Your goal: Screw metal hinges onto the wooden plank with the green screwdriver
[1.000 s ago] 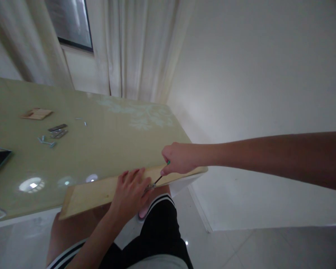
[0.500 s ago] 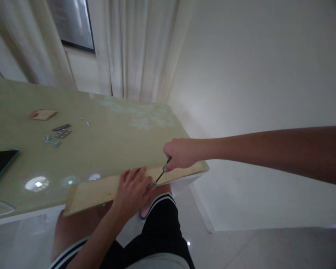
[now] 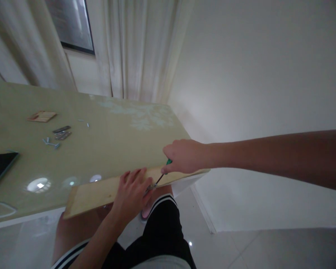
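A long pale wooden board (image 3: 93,196) lies along the table's front edge and juts over my lap. My left hand (image 3: 133,188) lies across it, fingers over the top, gripping it, with the thumb side at a small metal hinge-like piece (image 3: 149,188) on the near edge. In my right hand (image 3: 182,157) is a screwdriver (image 3: 161,178) with a green and black handle, held at a slant. Its tip meets the metal piece beside my left thumb; the exact contact is too small to make out.
On the green table (image 3: 114,138) lie several screws or bolts (image 3: 52,143), metal hinge-like pieces (image 3: 62,132) and a small wooden piece (image 3: 42,116). At the left are a dark flat device (image 3: 0,166) and a white loop (image 3: 1,210). A wall (image 3: 254,93) rises to the right.
My right hand has rolled slightly around the screwdriver handle and its wrist sits a bit lower. My left hand and the board stay almost where they were.
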Demonstrator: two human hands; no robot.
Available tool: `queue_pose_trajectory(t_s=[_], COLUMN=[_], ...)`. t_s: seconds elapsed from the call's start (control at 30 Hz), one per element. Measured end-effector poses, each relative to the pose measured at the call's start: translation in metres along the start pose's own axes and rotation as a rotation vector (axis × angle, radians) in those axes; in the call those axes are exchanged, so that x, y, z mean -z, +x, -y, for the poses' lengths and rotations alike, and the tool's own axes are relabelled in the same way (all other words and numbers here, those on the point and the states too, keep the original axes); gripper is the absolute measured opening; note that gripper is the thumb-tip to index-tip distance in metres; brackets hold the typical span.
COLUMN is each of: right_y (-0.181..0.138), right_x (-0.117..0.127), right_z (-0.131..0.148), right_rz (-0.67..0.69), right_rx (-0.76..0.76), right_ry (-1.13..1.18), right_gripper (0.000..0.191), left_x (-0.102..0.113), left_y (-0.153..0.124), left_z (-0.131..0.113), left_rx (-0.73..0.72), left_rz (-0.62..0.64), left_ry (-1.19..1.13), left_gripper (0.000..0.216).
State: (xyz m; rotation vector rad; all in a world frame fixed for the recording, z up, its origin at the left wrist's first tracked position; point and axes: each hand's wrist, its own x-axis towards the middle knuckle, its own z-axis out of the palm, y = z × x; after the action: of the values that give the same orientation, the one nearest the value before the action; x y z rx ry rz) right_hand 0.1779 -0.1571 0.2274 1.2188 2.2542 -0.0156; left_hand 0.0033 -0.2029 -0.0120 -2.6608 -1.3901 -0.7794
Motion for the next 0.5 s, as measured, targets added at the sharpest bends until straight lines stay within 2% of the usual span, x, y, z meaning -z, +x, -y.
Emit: queue_pose_trajectory(t_s=[0.07, 0.13, 0.17, 0.2, 0.23, 0.27, 0.33, 0.4, 0.43, 0.47, 0.5], right_y=[-0.004, -0.007, -0.006, -0.005, -0.003, 0.0, 0.004, 0.006, 0.006, 0.004, 0.002], right_x=[0.004, 0.008, 0.009, 0.009, 0.008, 0.006, 0.002, -0.001, -0.001, 0.0, 0.001], right_z=[-0.001, -0.005, -0.007, -0.009, -0.011, -0.011, -0.01, -0.007, -0.006, -0.005, -0.005], right_rz=[-0.053, -0.079, -0.079, -0.079, -0.084, -0.084, -0.028, 0.063, 0.082, 0.067, 0.02], right_rx=[0.244, 0.579, 0.708, 0.781, 0.774, 0.683, 0.341, 0.038, -0.024, -0.009, 0.077], right_ry=[-0.107, -0.282, -0.349, -0.386, -0.388, -0.353, -0.205, -0.045, -0.003, -0.007, -0.058], right_gripper=[0.048, 0.026, 0.024, 0.029, 0.033, 0.032, 0.036, 0.056, 0.062, 0.063, 0.059], left_x=[-0.001, -0.001, -0.001, -0.001, -0.001, 0.0, 0.0, 0.0, 0.0, -0.001, -0.001], left_y=[-0.001, -0.001, -0.001, -0.001, -0.001, 0.0, 0.0, 0.0, 0.0, 0.0, 0.0], left_z=[0.0, 0.0, 0.0, 0.0, 0.0, 0.0, 0.0, 0.0, 0.0, 0.0, 0.0], left_rx=[-0.004, -0.009, -0.01, -0.01, -0.009, -0.007, 0.0, 0.003, 0.003, 0.002, 0.001], left_rz=[-0.004, -0.016, -0.025, -0.032, -0.033, -0.031, -0.019, -0.007, -0.003, 0.001, 0.003], left_ry=[0.001, 0.003, 0.006, 0.007, 0.004, -0.003, -0.018, -0.021, -0.017, -0.012, -0.007], left_gripper=[0.017, 0.016, 0.016, 0.016, 0.016, 0.015, 0.015, 0.015, 0.016, 0.016, 0.017])
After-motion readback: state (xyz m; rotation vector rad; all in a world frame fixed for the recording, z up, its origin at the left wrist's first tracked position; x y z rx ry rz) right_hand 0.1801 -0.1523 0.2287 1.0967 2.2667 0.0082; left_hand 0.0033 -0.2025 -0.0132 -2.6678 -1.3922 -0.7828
